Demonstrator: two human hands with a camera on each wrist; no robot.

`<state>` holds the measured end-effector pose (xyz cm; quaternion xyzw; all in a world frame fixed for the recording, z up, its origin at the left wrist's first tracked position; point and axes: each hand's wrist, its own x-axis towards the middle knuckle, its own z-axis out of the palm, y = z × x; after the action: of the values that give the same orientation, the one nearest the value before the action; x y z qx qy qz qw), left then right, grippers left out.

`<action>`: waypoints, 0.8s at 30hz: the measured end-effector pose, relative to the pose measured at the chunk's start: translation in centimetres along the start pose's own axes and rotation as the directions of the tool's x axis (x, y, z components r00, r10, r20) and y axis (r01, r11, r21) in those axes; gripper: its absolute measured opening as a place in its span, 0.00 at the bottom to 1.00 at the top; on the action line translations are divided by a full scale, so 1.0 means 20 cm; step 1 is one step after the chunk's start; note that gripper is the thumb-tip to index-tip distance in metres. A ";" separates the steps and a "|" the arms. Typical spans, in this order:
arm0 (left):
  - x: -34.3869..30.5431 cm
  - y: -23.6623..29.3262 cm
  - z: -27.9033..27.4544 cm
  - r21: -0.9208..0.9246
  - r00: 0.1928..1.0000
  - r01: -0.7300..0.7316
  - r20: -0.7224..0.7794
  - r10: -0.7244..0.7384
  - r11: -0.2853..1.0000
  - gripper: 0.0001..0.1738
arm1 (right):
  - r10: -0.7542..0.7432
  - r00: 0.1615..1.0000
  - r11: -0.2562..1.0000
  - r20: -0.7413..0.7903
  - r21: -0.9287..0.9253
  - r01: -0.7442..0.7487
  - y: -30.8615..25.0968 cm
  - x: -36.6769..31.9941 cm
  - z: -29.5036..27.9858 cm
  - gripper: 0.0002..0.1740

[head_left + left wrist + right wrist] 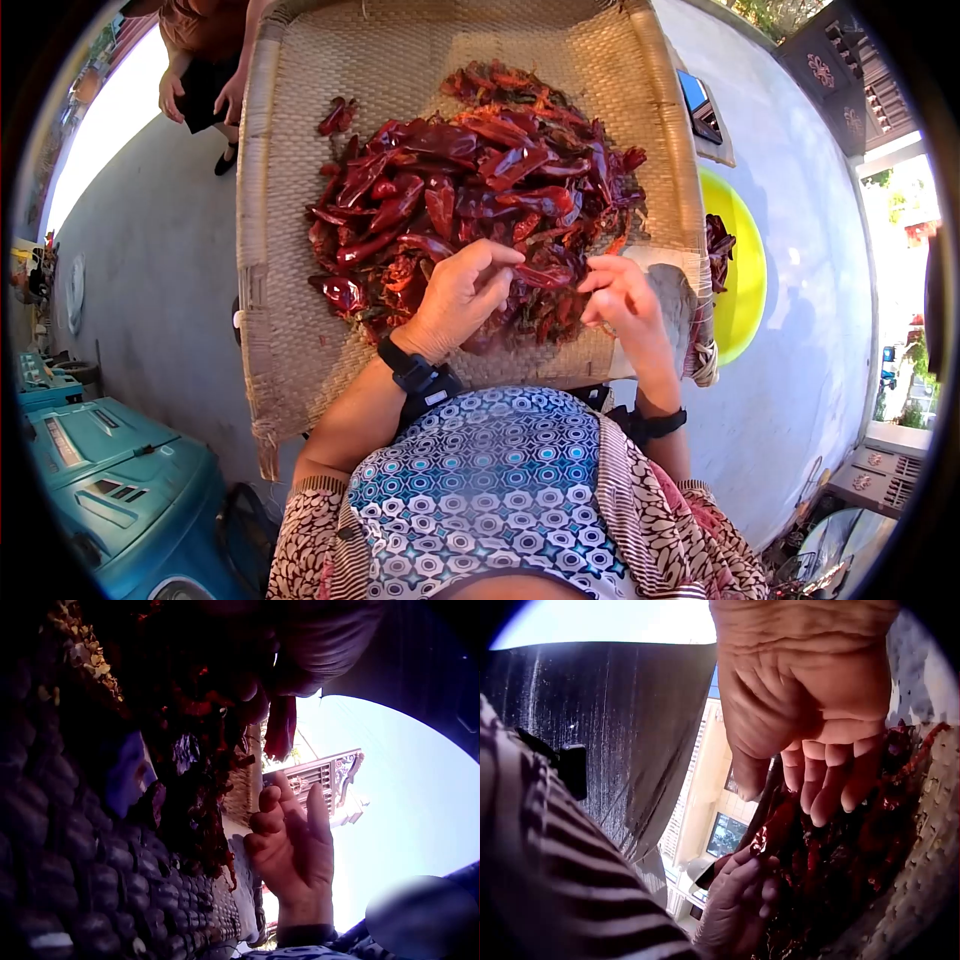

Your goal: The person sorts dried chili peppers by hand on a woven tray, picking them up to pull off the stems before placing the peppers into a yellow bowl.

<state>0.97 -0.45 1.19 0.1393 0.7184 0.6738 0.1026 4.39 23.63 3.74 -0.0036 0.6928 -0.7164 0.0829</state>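
A heap of dried red chili peppers (440, 190) lies on a woven tray (290, 120). Over its near side my left hand (460, 295) pinches one glossy red chili pepper (543, 276) between thumb and fingers, its free end pointing right. The same pepper (280, 729) hangs from the shadowed left hand in the left wrist view. Just right of it is my right hand (628, 305), fingers loosely bent and apart from the pepper. From the right wrist, the right hand (810, 697) shows its palm with nothing visible in the fingers, above the left hand (735, 907).
Right of the tray stands a yellow-green basin (740, 270) holding some dark red peppers (718, 250). A tablet-like device (700, 105) lies beyond it. Another person (205, 60) stands at the far left. A teal vehicle (130, 490) is at the near left.
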 end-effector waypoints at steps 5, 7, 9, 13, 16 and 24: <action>0.01 0.01 -0.01 0.068 0.999 -0.036 0.005 0.036 0.997 0.12 | 0.073 0.994 0.932 0.080 -0.359 -0.039 0.04 0.04 0.10 0.14; 0.01 0.00 0.00 0.043 0.999 -0.042 -0.023 0.043 0.998 0.13 | 0.117 0.992 0.937 0.037 -0.336 -0.098 0.02 0.05 0.06 0.13; 0.02 -0.02 -0.02 0.269 0.984 -0.175 0.034 0.172 0.947 0.14 | 0.129 0.990 0.941 -0.055 -0.307 -0.140 -0.02 0.04 -0.01 0.11; -0.01 -0.01 0.00 0.627 0.959 -0.283 0.185 0.214 0.726 0.17 | -0.040 0.936 0.999 -0.351 0.005 0.045 0.00 0.03 -0.25 0.10; -0.04 0.06 0.01 0.767 0.962 -0.260 0.257 0.090 0.587 0.26 | -0.008 0.853 0.880 -0.523 0.401 0.255 0.02 0.02 -0.41 0.10; -0.05 0.07 0.03 0.801 0.977 -0.199 0.208 0.048 0.564 0.31 | -0.017 0.945 0.999 -0.326 0.037 0.030 0.05 0.02 -0.18 0.12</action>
<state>2.30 -0.12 2.41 0.2753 0.9254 0.2577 0.0373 3.70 27.19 2.57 0.1080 0.6818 -0.7224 -0.0410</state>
